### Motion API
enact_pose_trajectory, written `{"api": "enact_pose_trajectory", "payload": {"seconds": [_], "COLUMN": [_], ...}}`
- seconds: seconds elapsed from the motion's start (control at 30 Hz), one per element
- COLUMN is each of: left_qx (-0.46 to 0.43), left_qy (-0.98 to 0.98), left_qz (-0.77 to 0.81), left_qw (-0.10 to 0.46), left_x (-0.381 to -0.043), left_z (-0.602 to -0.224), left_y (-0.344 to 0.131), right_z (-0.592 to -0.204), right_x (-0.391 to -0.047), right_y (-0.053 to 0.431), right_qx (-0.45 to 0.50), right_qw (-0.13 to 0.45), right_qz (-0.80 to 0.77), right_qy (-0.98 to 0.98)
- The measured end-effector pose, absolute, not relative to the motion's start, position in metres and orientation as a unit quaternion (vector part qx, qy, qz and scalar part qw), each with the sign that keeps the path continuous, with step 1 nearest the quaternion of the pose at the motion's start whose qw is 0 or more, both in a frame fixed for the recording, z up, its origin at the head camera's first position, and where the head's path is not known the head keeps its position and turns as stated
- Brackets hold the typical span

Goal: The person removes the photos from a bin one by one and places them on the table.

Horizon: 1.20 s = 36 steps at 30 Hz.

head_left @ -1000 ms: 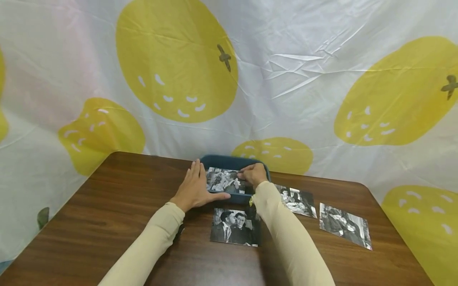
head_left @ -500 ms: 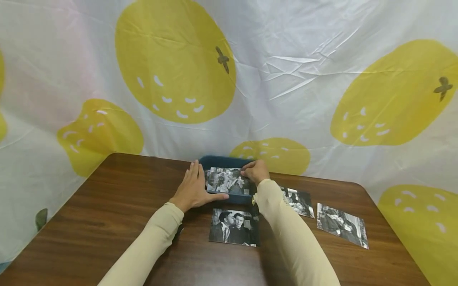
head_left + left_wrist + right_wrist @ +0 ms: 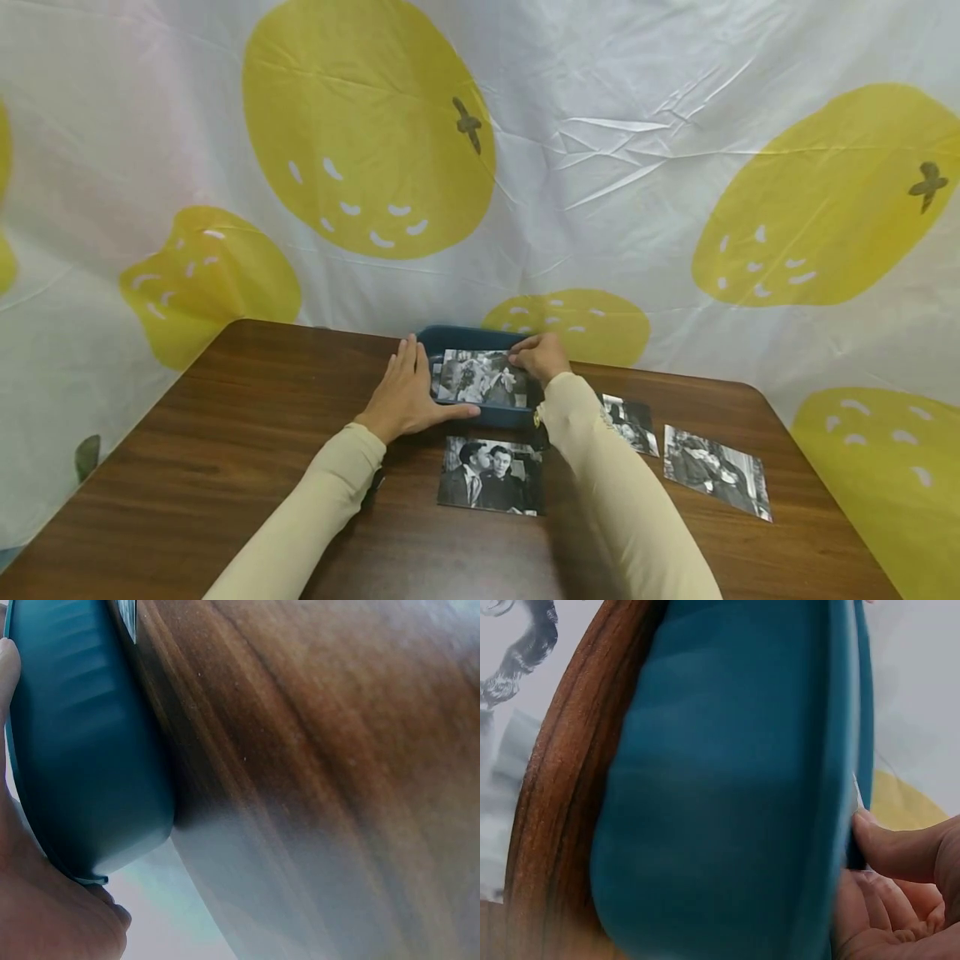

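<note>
A blue plastic bin (image 3: 472,337) stands at the table's far edge. My left hand (image 3: 408,396) lies against its left end, fingers straight, with the thumb stretched along the front rim. In the left wrist view the bin (image 3: 90,750) has the thumb and palm at its rim. My right hand (image 3: 543,357) pinches the upper right corner of a black-and-white photo (image 3: 483,379) inside the bin. Another photo (image 3: 437,379) peeks out beneath it on the left. In the right wrist view, thumb and curled fingers of the right hand (image 3: 892,900) meet just past the bin's rim.
In front of the bin lies a photo of two people (image 3: 491,477). To the right are two more photos, one partly behind my right sleeve (image 3: 633,423) and one slanted (image 3: 716,471). A lemon-print cloth (image 3: 600,167) hangs behind the wooden table (image 3: 225,433).
The pinched photo has slid slightly to the right inside the bin along with my right hand, so more of the photo beneath shows. My left hand has stayed put.
</note>
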<state>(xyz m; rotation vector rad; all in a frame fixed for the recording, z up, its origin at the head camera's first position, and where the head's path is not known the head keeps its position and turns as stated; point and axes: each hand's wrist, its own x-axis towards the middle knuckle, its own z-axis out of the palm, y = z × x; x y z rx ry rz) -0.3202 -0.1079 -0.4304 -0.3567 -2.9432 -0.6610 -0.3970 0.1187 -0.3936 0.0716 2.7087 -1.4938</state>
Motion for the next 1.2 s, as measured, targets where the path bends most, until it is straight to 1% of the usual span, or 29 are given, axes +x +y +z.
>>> {"api": "enact_pose_trajectory", "payload": {"seconds": [0.23, 0.47, 0.73, 1.03, 1.13, 1.2], "left_qx": [-0.119, -0.119, -0.124, -0.13, -0.129, -0.129], "left_qy": [-0.968, -0.965, -0.966, -0.967, -0.967, -0.966], "left_qz": [-0.217, -0.227, -0.217, -0.21, -0.211, -0.214], "left_qw": [0.05, 0.051, 0.06, 0.061, 0.062, 0.061], "left_x": [-0.321, -0.32, -0.323, -0.322, -0.322, -0.322], "left_z": [-0.432, -0.431, -0.431, -0.43, -0.431, -0.43], "left_y": [-0.109, -0.11, -0.111, -0.112, -0.112, -0.113], "right_z": [-0.382, -0.361, -0.343, -0.342, -0.348, -0.353], "right_x": [-0.393, -0.384, -0.369, -0.334, -0.322, -0.316], "right_y": [0.129, 0.158, 0.218, 0.29, 0.311, 0.321], "right_qx": [0.024, 0.039, 0.035, 0.083, 0.081, 0.071], "right_qw": [0.052, 0.056, 0.034, 0.085, 0.098, 0.097], "right_qz": [-0.52, -0.557, -0.58, -0.627, -0.612, -0.589], "right_qy": [0.852, 0.828, 0.813, 0.77, 0.78, 0.799]}}
